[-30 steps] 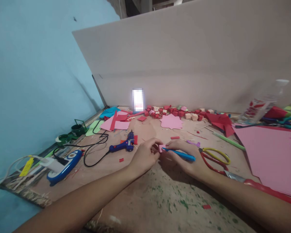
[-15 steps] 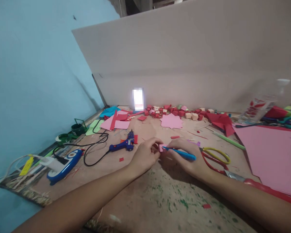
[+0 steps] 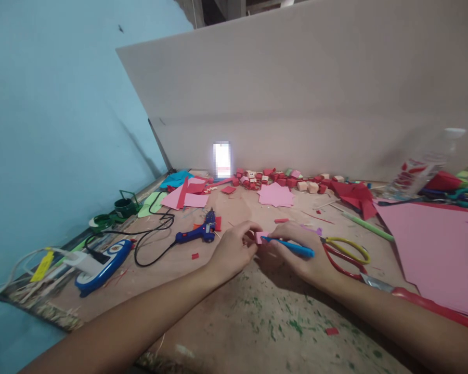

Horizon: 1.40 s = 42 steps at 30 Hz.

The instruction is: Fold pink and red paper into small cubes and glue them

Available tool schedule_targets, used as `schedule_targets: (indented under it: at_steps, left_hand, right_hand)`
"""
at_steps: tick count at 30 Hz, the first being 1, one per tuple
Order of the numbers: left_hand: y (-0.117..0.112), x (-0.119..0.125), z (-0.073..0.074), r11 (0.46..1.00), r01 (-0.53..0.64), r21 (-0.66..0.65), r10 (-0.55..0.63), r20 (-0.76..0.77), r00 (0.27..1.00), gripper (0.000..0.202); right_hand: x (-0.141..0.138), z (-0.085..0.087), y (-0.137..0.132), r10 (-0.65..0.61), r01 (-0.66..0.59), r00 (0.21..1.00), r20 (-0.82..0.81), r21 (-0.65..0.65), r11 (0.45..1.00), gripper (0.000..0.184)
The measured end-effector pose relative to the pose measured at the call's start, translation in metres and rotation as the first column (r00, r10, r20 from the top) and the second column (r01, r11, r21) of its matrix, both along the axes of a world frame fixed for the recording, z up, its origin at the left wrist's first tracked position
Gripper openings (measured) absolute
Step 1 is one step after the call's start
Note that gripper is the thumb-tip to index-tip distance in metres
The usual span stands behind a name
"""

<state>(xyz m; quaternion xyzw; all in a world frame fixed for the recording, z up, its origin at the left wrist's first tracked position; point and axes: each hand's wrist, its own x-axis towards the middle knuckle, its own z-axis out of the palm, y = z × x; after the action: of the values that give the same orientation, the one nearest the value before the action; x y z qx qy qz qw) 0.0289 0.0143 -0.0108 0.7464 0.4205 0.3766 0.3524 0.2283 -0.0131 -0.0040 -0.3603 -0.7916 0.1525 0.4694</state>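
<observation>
My left hand (image 3: 234,246) is closed on a small pink paper box (image 3: 262,238) over the middle of the table. In my right hand (image 3: 306,254) is a blue pen (image 3: 292,246), pinched between thumb and fingers, its tip at the face of the box. The fingers of both hands partly hide the box. Just left of my left hand lies a blue glue gun (image 3: 197,232) with a black cord. Beside my right wrist are scissors (image 3: 347,251) with yellow and red handles.
Several small red and cream paper cubes (image 3: 281,179) line the back, near a lit phone (image 3: 222,160). Pink paper sheets (image 3: 437,249) and a plastic bottle (image 3: 421,166) stand at right. A blue-and-white power strip (image 3: 105,267) sits at left. Red scissors handles (image 3: 432,306) pass by my right forearm.
Almost nothing differs. My right hand and the pen have shifted very slightly at the box; my left hand keeps its place.
</observation>
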Motion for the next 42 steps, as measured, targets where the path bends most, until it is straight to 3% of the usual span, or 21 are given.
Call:
schedule_targets:
  at_steps: [42]
  left_hand:
    - [-0.0001,0.0008,0.0005,1.000,0.005,0.019,-0.005,0.004,1.000,0.037]
  right_hand:
    - [-0.0002,-0.0003,-0.0010,-0.017,0.017,1.000,0.003,0.022,1.000,0.009]
